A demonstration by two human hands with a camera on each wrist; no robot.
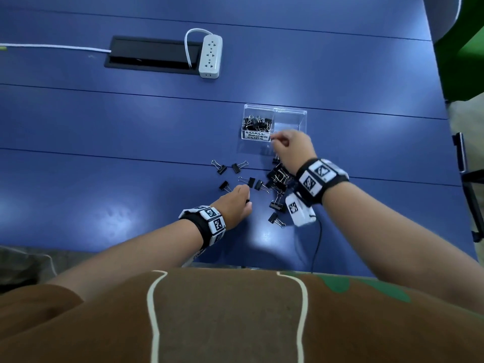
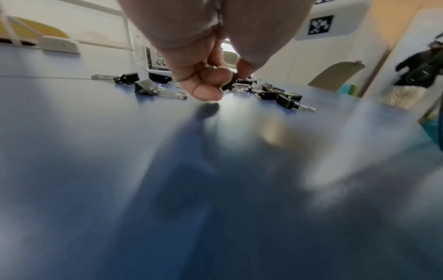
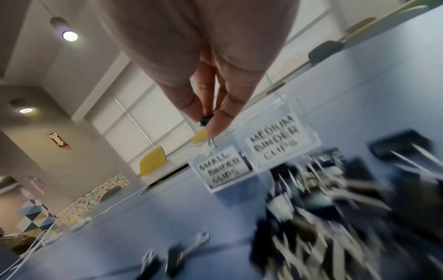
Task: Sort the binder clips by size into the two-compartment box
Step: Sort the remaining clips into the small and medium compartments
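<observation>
A clear two-compartment box [image 1: 289, 112] stands on the blue table. Its left compartment, labelled SMALL BINDER CLIPS [image 3: 221, 169], holds several small black clips [image 1: 256, 122]. The right one, labelled MEDIUM BINDER CLIPS [image 3: 275, 141], looks bare. My right hand [image 1: 277, 140] hovers at the box's front edge and pinches a small black clip [image 3: 205, 119] with its wire handle hanging down. A pile of black clips [image 1: 279, 176] lies under that wrist, with loose clips [image 1: 219, 167] to its left. My left hand [image 1: 245, 197] is low among the loose clips, fingers curled round a black clip [image 2: 228, 83].
A white power strip [image 1: 210, 56] and a black cable hatch [image 1: 152, 53] sit at the far middle of the table, with a white cord [image 1: 52, 46] running left. A thin black cable [image 1: 318, 244] drops over the near edge. A dark chair frame [image 1: 468, 179] stands at the right.
</observation>
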